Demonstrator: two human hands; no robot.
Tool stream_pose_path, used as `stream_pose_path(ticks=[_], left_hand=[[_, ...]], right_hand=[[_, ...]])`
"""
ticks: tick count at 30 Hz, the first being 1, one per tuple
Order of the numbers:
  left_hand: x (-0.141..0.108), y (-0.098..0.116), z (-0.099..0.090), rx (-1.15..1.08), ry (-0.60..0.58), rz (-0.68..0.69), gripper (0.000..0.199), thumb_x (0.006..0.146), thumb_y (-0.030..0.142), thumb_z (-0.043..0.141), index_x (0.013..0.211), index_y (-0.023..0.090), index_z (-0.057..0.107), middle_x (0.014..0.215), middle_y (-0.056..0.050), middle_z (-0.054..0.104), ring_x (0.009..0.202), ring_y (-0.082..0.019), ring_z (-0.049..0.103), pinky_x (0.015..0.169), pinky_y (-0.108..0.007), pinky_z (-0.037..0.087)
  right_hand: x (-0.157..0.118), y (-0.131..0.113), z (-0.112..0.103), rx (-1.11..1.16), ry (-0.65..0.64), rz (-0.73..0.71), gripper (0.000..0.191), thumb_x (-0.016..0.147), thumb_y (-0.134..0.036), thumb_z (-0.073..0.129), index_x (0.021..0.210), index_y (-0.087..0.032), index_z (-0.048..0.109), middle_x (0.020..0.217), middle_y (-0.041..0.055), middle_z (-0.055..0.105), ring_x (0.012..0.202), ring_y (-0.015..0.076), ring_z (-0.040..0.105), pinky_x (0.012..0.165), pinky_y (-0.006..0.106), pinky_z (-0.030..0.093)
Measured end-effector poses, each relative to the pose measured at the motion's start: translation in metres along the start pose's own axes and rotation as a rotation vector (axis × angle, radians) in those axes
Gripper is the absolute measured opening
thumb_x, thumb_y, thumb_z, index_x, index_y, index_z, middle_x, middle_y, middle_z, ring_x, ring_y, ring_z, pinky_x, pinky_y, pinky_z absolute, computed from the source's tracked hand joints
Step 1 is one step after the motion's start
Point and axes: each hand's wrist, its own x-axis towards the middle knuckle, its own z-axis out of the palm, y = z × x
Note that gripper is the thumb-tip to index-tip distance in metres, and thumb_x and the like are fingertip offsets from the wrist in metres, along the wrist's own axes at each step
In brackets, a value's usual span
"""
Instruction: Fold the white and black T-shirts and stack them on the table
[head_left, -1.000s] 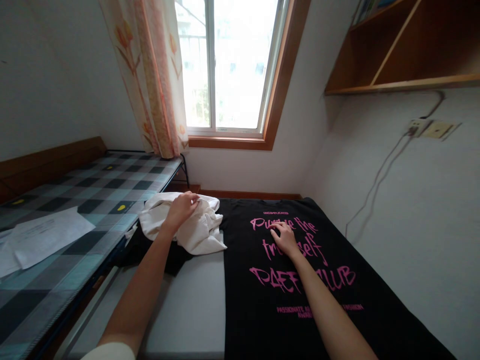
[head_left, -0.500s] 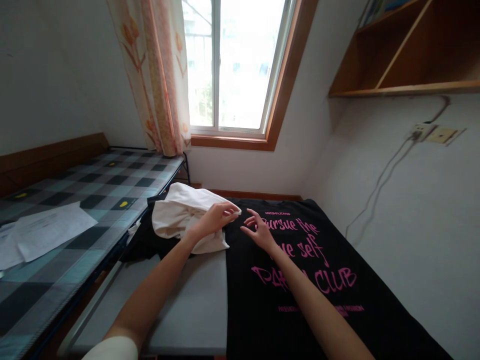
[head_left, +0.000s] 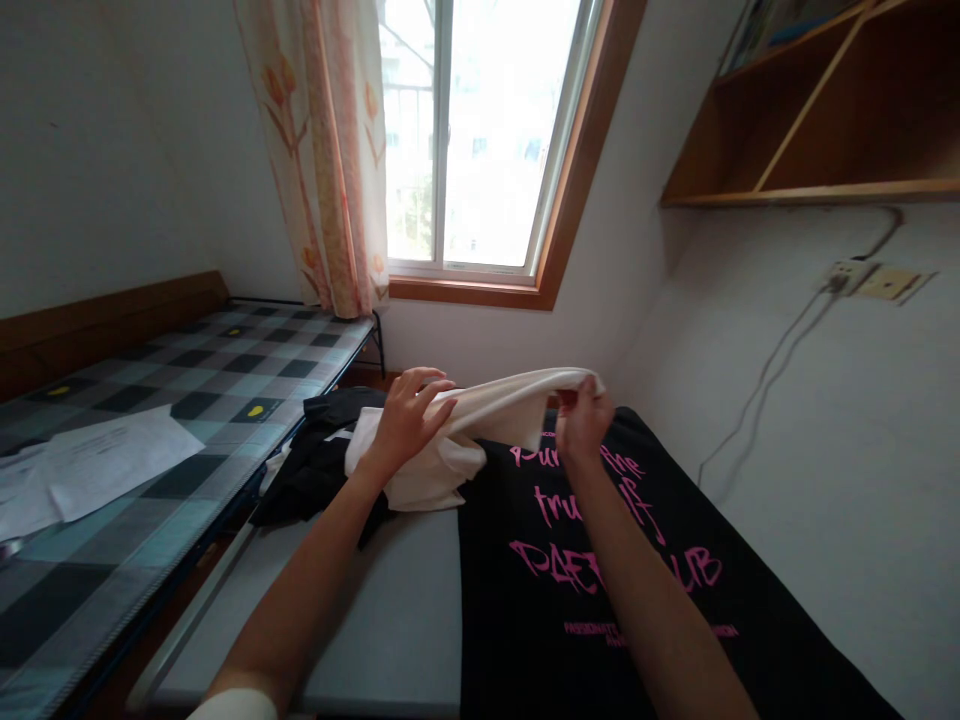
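Note:
A white cloth garment (head_left: 499, 405) is stretched above the table between my two hands; its kind is hidden by the folds. My right hand (head_left: 583, 425) pinches its right end, raised over a black T-shirt (head_left: 510, 620) with pink lettering that lies spread out. At the bunched left part of the white garment is my left hand (head_left: 409, 415), fingers and thumb apart, not gripping it. Crumpled black clothing (head_left: 300, 475) lies to the left, partly under the white garment.
A light grey table (head_left: 390, 610) carries the clothes. Left of it stands a bed (head_left: 247, 360) with a checked cover and paper sheets (head_left: 112, 460). A window and curtain (head_left: 330, 200) are ahead. On the right wall are a wooden shelf (head_left: 810, 190) and a plugged-in cord (head_left: 780, 350).
My right hand has taken hold of the white garment's edge and drawn it to the right and up. My left hand has moved slightly left and let go of that edge.

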Motion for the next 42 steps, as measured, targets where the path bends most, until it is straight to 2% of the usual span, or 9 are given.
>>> stream_pose_path(ticks=[3,6,9,12,19,24,30,34,42], left_hand=[[-0.002,-0.016,0.009,0.097,-0.114,-0.011,0.034,0.092,0.041,0.050,0.118,0.022,0.060,0.124,-0.009,0.058,0.118,-0.024,0.050,0.103,-0.039,0.037],[-0.010,-0.035,0.027,0.129,-0.376,-0.029,0.038,0.088,0.042,0.056,0.120,0.022,0.060,0.122,-0.009,0.059,0.113,-0.025,0.054,0.098,-0.037,0.040],[-0.017,-0.046,0.044,0.123,-0.622,-0.050,0.045,0.084,0.044,0.060,0.123,0.023,0.059,0.122,-0.010,0.060,0.111,-0.026,0.057,0.095,-0.036,0.042],[-0.021,-0.045,0.054,0.063,-0.721,-0.043,0.046,0.083,0.043,0.061,0.125,0.023,0.059,0.123,-0.009,0.060,0.111,-0.026,0.058,0.096,-0.034,0.043],[-0.030,-0.027,0.069,-0.237,-0.858,0.109,0.059,0.073,0.030,0.070,0.130,0.026,0.055,0.132,-0.007,0.055,0.118,-0.024,0.054,0.101,-0.032,0.040],[-0.036,-0.030,0.080,-0.069,-0.883,0.088,0.060,0.071,0.019,0.066,0.129,0.029,0.055,0.131,-0.007,0.055,0.122,-0.027,0.050,0.105,-0.040,0.035],[-0.036,-0.054,0.079,0.302,-0.722,-0.110,0.061,0.069,0.033,0.068,0.129,0.027,0.055,0.137,-0.015,0.051,0.133,-0.040,0.034,0.105,-0.062,0.019],[-0.031,-0.077,0.066,0.354,-0.782,-0.226,0.049,0.068,0.022,0.064,0.116,0.031,0.063,0.117,-0.009,0.067,0.112,-0.032,0.056,0.097,-0.051,0.033],[-0.026,-0.114,0.046,0.362,-0.761,-0.415,0.020,0.065,0.027,0.065,0.082,0.029,0.074,0.090,-0.006,0.074,0.096,-0.029,0.064,0.093,-0.046,0.037]], right_hand=[[0.055,-0.010,-0.061,-0.133,0.267,-0.110,0.033,0.083,-0.054,0.049,0.082,-0.021,0.046,0.074,-0.0038,0.049,0.068,0.0103,0.054,0.066,0.026,0.050],[0.084,-0.002,-0.133,-0.487,0.420,-0.040,0.029,0.078,-0.047,0.053,0.084,-0.020,0.047,0.083,0.0001,0.052,0.079,0.0151,0.056,0.078,0.034,0.050],[0.078,0.014,-0.188,-0.857,0.238,0.061,0.045,0.066,-0.041,0.063,0.103,-0.020,0.049,0.100,0.0057,0.055,0.094,0.0220,0.055,0.088,0.042,0.046],[0.056,0.024,-0.210,-1.180,-0.006,-0.046,0.053,0.061,-0.035,0.066,0.110,-0.018,0.053,0.112,0.0145,0.053,0.111,0.0317,0.049,0.095,0.050,0.041],[0.021,0.030,-0.164,-1.167,-0.721,-0.183,0.024,0.078,-0.031,0.056,0.095,-0.019,0.067,0.102,0.0114,0.064,0.101,0.0261,0.059,0.095,0.043,0.044],[0.001,0.046,-0.121,-1.118,-0.978,-0.192,0.029,0.083,-0.030,0.056,0.108,-0.020,0.067,0.110,0.0104,0.066,0.105,0.0244,0.060,0.097,0.041,0.043],[-0.020,0.086,-0.090,-1.342,-0.882,-0.128,0.059,0.085,-0.043,0.058,0.135,-0.014,0.050,0.139,0.0187,0.049,0.130,0.0299,0.043,0.105,0.045,0.035],[-0.033,0.104,-0.089,-1.463,-0.885,-0.037,0.056,0.088,-0.047,0.052,0.136,-0.019,0.049,0.144,0.0151,0.046,0.133,0.0299,0.039,0.107,0.046,0.030],[-0.038,0.106,-0.098,-1.449,-0.845,-0.124,0.040,0.088,-0.038,0.051,0.124,-0.023,0.058,0.138,0.0114,0.052,0.129,0.0272,0.042,0.105,0.042,0.030]])
